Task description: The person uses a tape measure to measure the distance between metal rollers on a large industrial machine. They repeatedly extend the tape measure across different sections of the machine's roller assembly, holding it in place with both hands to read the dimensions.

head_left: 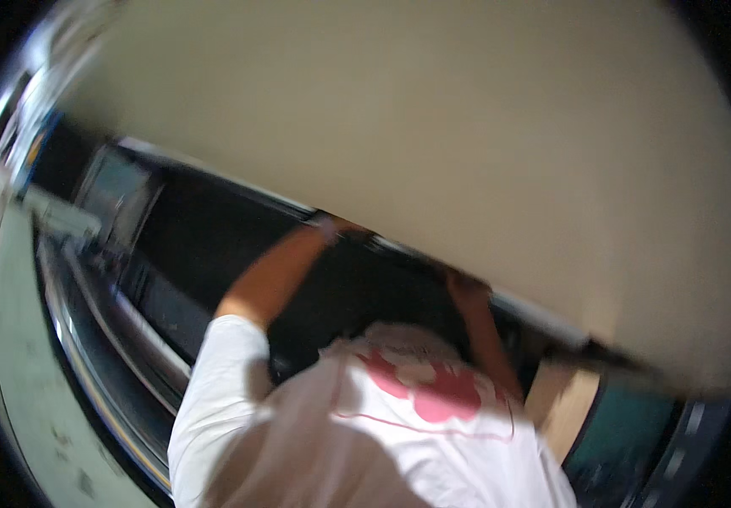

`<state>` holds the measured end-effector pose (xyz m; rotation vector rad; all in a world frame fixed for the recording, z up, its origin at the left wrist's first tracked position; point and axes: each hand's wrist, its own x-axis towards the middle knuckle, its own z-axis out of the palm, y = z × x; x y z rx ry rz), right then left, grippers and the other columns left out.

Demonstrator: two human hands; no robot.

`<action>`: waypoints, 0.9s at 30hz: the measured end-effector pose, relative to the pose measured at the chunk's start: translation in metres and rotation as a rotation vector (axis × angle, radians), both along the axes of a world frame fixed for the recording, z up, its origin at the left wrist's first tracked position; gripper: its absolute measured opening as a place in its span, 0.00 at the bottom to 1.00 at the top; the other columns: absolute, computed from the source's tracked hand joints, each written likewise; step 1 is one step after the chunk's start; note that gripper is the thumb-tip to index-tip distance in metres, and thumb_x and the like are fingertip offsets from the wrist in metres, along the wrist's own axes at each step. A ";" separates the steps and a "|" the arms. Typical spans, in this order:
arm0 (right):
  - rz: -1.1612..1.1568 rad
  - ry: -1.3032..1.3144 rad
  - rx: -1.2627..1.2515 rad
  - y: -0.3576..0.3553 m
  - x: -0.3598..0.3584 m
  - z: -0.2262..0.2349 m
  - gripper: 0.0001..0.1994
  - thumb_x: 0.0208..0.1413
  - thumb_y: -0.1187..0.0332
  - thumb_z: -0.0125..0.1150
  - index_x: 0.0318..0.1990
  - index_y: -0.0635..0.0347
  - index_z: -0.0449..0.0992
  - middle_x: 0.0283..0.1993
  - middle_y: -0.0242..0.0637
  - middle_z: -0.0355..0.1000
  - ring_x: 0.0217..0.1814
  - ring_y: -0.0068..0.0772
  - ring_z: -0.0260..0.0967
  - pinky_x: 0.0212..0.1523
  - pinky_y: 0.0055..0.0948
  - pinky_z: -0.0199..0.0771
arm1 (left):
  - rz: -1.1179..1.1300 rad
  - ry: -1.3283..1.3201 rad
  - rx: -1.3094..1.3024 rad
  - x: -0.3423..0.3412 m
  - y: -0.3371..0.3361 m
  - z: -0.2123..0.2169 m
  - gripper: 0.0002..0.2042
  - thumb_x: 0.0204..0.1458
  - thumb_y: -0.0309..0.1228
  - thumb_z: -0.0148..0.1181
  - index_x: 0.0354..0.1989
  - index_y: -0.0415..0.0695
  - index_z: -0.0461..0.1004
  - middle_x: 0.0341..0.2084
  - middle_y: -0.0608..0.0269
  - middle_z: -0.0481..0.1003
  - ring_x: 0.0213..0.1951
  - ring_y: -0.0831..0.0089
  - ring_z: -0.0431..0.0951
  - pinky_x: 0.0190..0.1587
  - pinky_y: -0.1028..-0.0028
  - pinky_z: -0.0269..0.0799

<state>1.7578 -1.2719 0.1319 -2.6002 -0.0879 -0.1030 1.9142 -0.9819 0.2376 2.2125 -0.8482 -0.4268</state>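
Note:
A large beige panel (433,127), smooth and flat, fills the upper part of the view. Its near edge runs slantwise from upper left to lower right, with a pale strip and dark parts along it. My left hand (336,227) reaches that edge near the middle, its fingers blurred and partly hidden. Farther right along the same edge is my right hand (467,292), in shadow, with its fingertips out of sight at the panel's edge. Whether either hand grips the edge or only touches it is not clear.
On the left lie long dark curved rails (99,339) beside a pale green surface (22,364). A light wooden board (562,406) stands at my right, next to a dark green surface (628,423). Deep shadow fills the space below the panel edge.

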 end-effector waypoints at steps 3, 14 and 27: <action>-0.033 -0.121 0.314 0.002 -0.027 0.014 0.14 0.52 0.61 0.41 0.35 0.59 0.71 0.36 0.46 0.69 0.38 0.46 0.66 0.40 0.40 0.66 | -0.255 0.346 -0.047 -0.035 -0.041 0.017 0.22 0.42 0.40 0.58 0.45 0.42 0.67 0.34 0.56 0.71 0.33 0.66 0.70 0.37 0.67 0.67; 0.371 1.160 0.570 0.209 -0.050 -0.058 0.16 0.52 0.60 0.41 0.30 0.63 0.72 0.26 0.43 0.69 0.29 0.38 0.66 0.32 0.35 0.65 | -0.158 0.084 0.707 -0.143 0.207 -0.181 0.12 0.44 0.38 0.48 0.28 0.42 0.73 0.25 0.55 0.71 0.30 0.60 0.70 0.30 0.60 0.65; 0.449 1.511 0.982 0.587 0.040 -0.008 0.19 0.53 0.52 0.45 0.40 0.60 0.65 0.36 0.36 0.67 0.35 0.30 0.67 0.36 0.33 0.70 | 1.434 0.342 -1.240 -0.207 0.407 -0.119 0.06 0.50 0.28 0.44 0.26 0.40 0.67 0.21 0.65 0.69 0.25 0.74 0.69 0.31 0.73 0.66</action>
